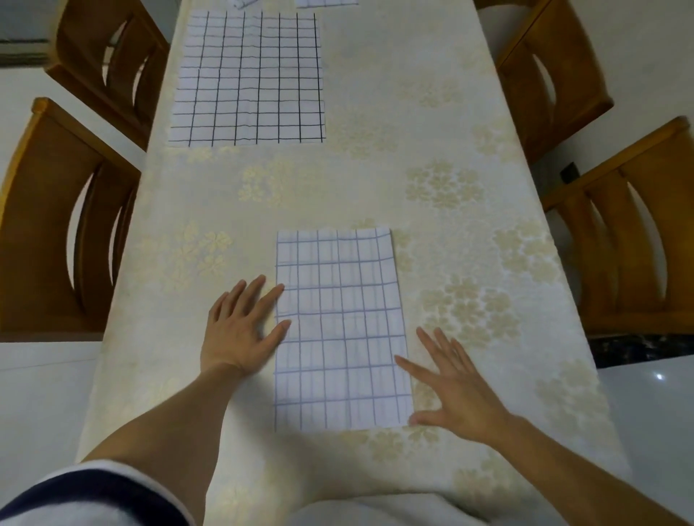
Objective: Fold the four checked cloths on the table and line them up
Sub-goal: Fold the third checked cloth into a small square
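White cloth with thin blue checks: where are the hands on it?

Both are spread flat and hold nothing. The left hand (240, 330) lies on the table with its fingertips touching the left edge of the near cloth (341, 330). The right hand (454, 390) is at the right edge, thumb by the near right corner. It is blurred, so I cannot tell whether it presses or only hovers.

And the cloth itself?

It is a tall, narrow rectangle in the near half of the table, lying on the floral tablecloth (450, 169). It looks folded at least once, and I judge another fold is due.

How will it handle?

Light, thin and limp, I'd guess. With no stiffness it will droop from wherever it is lifted, and it may slide on the tablecloth. Pinch the two near corners, carry them over to the far ones, then smooth it with flat palms.

The rest?

A larger cloth (248, 79) with dark checks lies open at the far left, well apart. At the far edge, cut off by the frame, are a rumpled cloth (243, 3) and, to its right, a flat strip of cloth (326, 3). Wooden chairs (64, 225) stand on both sides.
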The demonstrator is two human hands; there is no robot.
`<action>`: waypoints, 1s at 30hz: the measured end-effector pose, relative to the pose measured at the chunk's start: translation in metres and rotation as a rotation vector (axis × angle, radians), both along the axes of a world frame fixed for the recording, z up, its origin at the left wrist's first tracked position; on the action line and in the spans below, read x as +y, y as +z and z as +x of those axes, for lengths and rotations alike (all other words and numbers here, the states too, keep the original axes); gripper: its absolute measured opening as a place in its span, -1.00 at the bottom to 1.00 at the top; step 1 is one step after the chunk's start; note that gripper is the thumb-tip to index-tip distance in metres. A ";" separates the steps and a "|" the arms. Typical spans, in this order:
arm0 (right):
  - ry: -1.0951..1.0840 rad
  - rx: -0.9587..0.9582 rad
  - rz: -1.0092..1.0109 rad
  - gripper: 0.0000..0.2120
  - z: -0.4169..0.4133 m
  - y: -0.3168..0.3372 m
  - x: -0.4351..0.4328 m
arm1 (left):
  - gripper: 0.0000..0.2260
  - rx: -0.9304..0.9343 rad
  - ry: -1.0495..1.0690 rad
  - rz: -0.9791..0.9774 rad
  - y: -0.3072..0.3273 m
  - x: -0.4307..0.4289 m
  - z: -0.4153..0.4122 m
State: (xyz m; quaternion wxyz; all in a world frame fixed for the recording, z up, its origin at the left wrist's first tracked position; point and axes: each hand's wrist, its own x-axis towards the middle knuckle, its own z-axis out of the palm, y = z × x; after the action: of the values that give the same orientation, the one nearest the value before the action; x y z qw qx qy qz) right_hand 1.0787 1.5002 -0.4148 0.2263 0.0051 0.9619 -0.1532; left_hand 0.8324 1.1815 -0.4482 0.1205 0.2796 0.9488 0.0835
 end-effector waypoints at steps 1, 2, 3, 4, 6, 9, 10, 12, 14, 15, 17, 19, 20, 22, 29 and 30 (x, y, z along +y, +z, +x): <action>0.022 0.002 -0.005 -0.17 0.009 0.002 -0.004 | -0.40 -0.003 0.006 -0.004 0.001 0.001 0.001; 0.050 0.000 -0.015 -0.21 0.016 0.003 -0.007 | -0.40 -0.012 0.001 -0.008 0.001 0.001 0.003; 0.058 0.006 -0.043 -0.25 0.021 0.005 -0.010 | -0.38 -0.034 -0.003 -0.008 0.004 0.002 0.006; 0.015 0.022 -0.096 -0.29 0.023 0.005 -0.011 | -0.36 -0.074 0.008 -0.003 0.007 0.004 0.010; -0.286 0.115 -0.265 -0.36 0.017 0.004 -0.013 | -0.33 -0.127 0.076 0.055 0.015 0.020 0.012; -0.719 0.234 -0.216 -0.41 -0.012 -0.005 -0.017 | -0.34 0.001 0.023 0.076 0.036 0.067 0.020; -0.794 0.197 -0.217 -0.45 -0.022 -0.006 -0.020 | -0.38 0.009 -0.115 0.048 0.040 0.087 0.026; -0.867 0.090 -0.261 -0.58 -0.040 -0.006 -0.031 | -0.41 0.000 -0.452 -0.010 0.049 0.126 0.042; -0.841 0.050 -0.205 -0.71 -0.051 -0.002 -0.042 | -0.45 0.046 -0.755 -0.028 0.052 0.158 0.056; -0.826 0.040 -0.167 -0.75 -0.053 0.000 -0.047 | -0.48 0.061 -0.843 -0.060 0.051 0.170 0.061; -0.808 0.030 -0.133 -0.78 -0.055 0.003 -0.053 | -0.56 0.066 -0.897 -0.142 0.055 0.191 0.069; -0.807 0.035 -0.163 -0.78 -0.052 0.007 -0.054 | -0.61 0.061 -0.895 -0.242 0.064 0.206 0.073; -0.812 0.035 -0.195 -0.80 -0.050 0.007 -0.053 | -0.63 0.073 -0.897 -0.287 0.067 0.212 0.073; -0.808 0.033 -0.286 -0.85 -0.044 0.006 -0.048 | -0.69 0.104 -0.941 -0.358 0.074 0.215 0.072; -0.729 0.003 -0.558 -0.78 -0.022 0.008 0.001 | -0.79 0.092 -0.887 -0.358 0.082 0.209 0.041; -0.709 0.002 -0.533 -0.79 -0.020 0.009 0.013 | -0.79 0.087 -0.848 -0.351 0.085 0.207 0.036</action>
State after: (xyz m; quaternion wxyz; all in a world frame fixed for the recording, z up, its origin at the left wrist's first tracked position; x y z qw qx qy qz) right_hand 1.0592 1.5135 -0.4059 0.1524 0.2761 0.8279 -0.4639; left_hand 0.8681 1.3882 -0.3637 0.1495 0.6218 0.7546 -0.1471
